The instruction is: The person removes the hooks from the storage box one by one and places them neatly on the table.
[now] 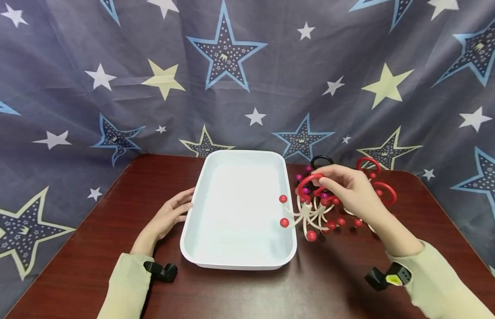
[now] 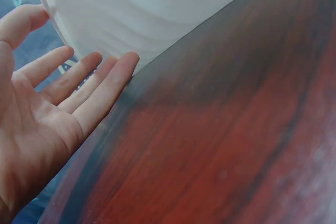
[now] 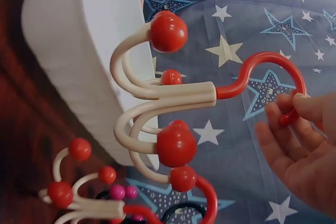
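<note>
My right hand (image 1: 349, 188) pinches the curved red end of a ball-tipped hook (image 1: 307, 212), thumb against fingers. In the right wrist view this hook (image 3: 184, 92) has a red crook, a cream stem and several curled cream prongs ending in red balls. It hangs prongs down just beside the right wall of a white rectangular tray (image 1: 239, 208), its nearest balls overlapping the rim in the head view. At the tray's left side my left hand (image 1: 169, 217) rests its fingertips; the left wrist view shows that hand (image 2: 52, 108) with fingers extended along the tray's outer wall.
Behind the held hook lie more red hooks (image 1: 387, 191) of the same form, and a black one (image 1: 321, 157) with purple balls. All stand on a dark red wooden table (image 1: 159, 283). A grey cloth with stars (image 1: 255, 99) hangs along the table's back edge.
</note>
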Available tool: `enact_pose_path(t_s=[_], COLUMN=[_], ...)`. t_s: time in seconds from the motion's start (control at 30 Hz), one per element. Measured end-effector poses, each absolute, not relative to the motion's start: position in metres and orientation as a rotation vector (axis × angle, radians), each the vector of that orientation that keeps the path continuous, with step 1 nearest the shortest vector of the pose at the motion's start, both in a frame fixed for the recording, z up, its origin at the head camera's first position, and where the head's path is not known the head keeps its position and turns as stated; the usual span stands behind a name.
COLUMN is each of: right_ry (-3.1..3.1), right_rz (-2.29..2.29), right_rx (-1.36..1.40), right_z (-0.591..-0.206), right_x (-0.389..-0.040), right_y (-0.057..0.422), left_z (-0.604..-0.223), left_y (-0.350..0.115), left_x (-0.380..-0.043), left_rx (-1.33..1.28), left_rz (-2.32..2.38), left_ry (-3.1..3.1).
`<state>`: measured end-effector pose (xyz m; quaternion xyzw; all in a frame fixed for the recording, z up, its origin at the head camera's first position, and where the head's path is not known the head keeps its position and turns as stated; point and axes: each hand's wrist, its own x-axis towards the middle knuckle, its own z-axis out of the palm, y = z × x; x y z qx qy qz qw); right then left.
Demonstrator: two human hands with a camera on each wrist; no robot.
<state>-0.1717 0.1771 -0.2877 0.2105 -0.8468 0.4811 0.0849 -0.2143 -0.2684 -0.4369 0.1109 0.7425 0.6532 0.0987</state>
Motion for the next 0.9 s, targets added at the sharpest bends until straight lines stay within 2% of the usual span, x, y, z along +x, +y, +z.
enact_pose_path(t_s=[0.43,0.9], right_ry=[-2.528,-2.565], right_rz=[1.375,1.306], right_rx=[0.636,0.489], right_z=[-0.307,-0.327], right_x=[-0.142,-0.124], right_y=[0.219,0.244], left_z=[-0.436,-0.437], left_y=[-0.268,-0.269], left_x=[-0.214,-0.214], left_rx=[0.315,0.311], left_rz=[1.926,1.919], left_ry=[2.201,2.204])
